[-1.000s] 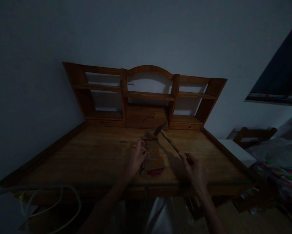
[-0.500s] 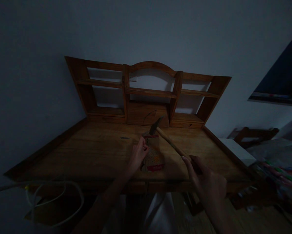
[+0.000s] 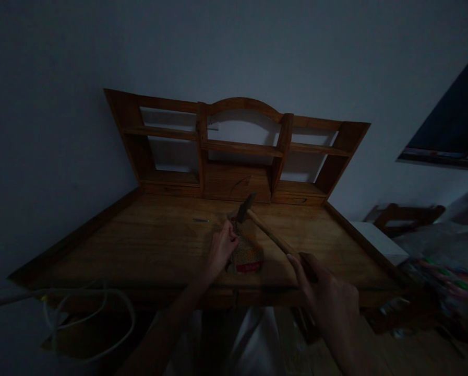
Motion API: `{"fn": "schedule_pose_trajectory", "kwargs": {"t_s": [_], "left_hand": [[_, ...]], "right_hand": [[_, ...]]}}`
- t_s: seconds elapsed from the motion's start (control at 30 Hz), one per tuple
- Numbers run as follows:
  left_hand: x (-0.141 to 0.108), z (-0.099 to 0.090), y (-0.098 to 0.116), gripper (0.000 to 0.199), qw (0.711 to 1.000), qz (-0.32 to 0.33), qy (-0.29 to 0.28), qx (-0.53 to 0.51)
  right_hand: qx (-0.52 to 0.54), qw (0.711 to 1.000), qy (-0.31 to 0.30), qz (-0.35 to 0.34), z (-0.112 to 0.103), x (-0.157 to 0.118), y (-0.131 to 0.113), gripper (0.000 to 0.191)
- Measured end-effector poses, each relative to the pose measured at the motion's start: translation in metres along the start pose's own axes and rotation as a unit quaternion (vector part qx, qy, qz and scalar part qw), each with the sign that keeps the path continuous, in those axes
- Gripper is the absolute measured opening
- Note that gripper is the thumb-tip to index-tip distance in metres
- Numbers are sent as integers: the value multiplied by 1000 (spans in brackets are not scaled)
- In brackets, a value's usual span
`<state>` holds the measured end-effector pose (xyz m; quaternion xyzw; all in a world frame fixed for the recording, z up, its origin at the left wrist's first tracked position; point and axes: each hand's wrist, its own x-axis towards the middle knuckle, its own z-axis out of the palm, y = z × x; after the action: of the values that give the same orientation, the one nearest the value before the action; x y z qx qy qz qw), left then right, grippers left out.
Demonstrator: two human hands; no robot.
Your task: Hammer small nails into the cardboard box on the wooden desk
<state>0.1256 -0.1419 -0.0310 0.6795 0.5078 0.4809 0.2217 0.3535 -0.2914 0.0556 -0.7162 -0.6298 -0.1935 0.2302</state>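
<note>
My right hand (image 3: 320, 284) is wrapped round the wooden handle of a hammer (image 3: 273, 236). The dark hammer head is over the upper part of a brown printed packet or piece of card (image 3: 248, 251) with a red band, close to my left fingertips. My left hand (image 3: 223, 244) rests at the packet's left edge, its fingers pinched together; what they hold is too small and dark to make out. A small thin metal item (image 3: 201, 220) lies on the desk left of the packet.
The wooden desk (image 3: 159, 240) carries a shelf unit (image 3: 239, 150) along its back. White cables (image 3: 128, 303) loop at the lower left. A white box (image 3: 378, 243), a wooden chair (image 3: 409, 214) and plastic-wrapped things (image 3: 445, 245) are at the right.
The hammer and my right hand have moved slightly left, and the hammer head is now lower and nearer my left fingers. My left hand has stayed in place.
</note>
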Motion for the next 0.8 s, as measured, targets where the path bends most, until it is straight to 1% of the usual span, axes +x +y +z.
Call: {"fn": "schedule_pose_trajectory", "kwargs": {"t_s": [0.13,0.2,0.3,0.43,0.5,0.57,0.67,0.8], "left_hand": [[-1,0,-1,21,1000,-3,0,2],[-2,-1,1,20,1000,0,-9,5],[-3,-3,5,18,1000,-11,-14,3],[-3,-4,7,18,999,-23,-10,23],[-5,-6,7,16,1000,-16,-4,22],[-9,-8,7,13,1000,-12,1,3],[-20,-13,4,13,999,-27,20,-33],[-40,-21,-8,14,994,-70,78,-33]], "right_hand": [[9,998,-45,-32,7,-4,-2,42],[2,998,-46,-35,8,-6,-2,42],[-10,1000,-10,-15,4,-5,0,45],[-2,999,43,10,-8,2,1,49],[3,998,55,17,-12,5,1,48],[-1,999,50,22,-14,6,1,45],[-14,999,30,28,-15,7,1,44],[-15,999,1,32,-11,9,-1,44]]}}
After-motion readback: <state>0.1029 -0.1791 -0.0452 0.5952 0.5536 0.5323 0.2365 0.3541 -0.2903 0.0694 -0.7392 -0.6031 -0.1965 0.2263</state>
